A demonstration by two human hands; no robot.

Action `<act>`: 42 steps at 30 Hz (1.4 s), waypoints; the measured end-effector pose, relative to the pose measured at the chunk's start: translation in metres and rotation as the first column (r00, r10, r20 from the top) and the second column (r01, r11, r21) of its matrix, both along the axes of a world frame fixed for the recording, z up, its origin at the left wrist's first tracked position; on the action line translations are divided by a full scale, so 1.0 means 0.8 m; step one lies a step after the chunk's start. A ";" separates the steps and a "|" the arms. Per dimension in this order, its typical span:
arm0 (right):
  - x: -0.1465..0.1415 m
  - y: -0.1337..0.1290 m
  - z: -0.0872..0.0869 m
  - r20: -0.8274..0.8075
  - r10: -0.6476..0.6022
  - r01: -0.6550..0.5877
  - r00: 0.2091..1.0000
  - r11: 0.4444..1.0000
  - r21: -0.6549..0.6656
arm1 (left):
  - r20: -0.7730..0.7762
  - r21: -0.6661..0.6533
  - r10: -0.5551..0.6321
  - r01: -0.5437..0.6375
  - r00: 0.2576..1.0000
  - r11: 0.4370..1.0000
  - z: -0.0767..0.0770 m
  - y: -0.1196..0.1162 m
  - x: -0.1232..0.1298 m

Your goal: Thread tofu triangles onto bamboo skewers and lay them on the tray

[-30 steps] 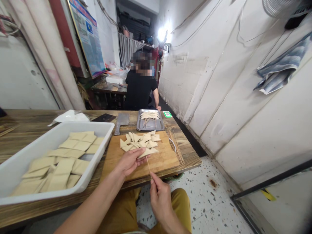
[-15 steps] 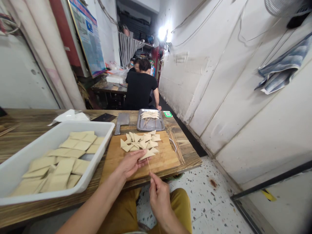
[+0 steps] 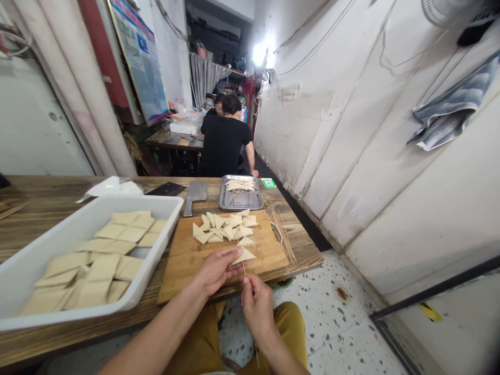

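My left hand (image 3: 219, 268) pinches a pale triangle of tofu sheet (image 3: 246, 255) above the near part of the wooden cutting board (image 3: 187, 276). A thin wooden skewer (image 3: 244, 267) runs up into that triangle, and its tip seems to show just beyond it. My right hand (image 3: 258, 302) is closed around the skewer below the triangle; the skewer's lower end sticks out under the wrist. Another tofu triangle (image 3: 246, 241) lies just beyond my left fingers. Farther back on the board is a pile of tofu triangles (image 3: 222, 225).
Left of the board stands a white tub (image 3: 177, 208) of square tofu sheets (image 3: 103, 271). A cleaver (image 3: 196, 195) and a metal tray (image 3: 253, 200) with filled skewers (image 3: 240, 185) lie behind the board. Loose skewers (image 3: 287, 242) rest at its right. A person in black (image 3: 224, 143) sits beyond the table.
Both hands have shifted slightly right, and the left hand with its tofu triangle has come lower, nearer my right hand. The skewer now reaches farther through the triangle.
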State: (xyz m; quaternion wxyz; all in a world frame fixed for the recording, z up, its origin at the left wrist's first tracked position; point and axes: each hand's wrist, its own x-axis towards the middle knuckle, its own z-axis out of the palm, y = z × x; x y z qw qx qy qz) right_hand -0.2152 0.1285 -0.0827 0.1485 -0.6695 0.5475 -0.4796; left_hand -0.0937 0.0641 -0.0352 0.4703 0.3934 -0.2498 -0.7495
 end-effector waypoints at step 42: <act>-0.064 0.006 -0.037 0.082 -0.085 0.080 0.993 0.995 0.066 | 0.816 -0.577 0.533 0.281 0.221 0.767 -0.041 -0.059 -0.050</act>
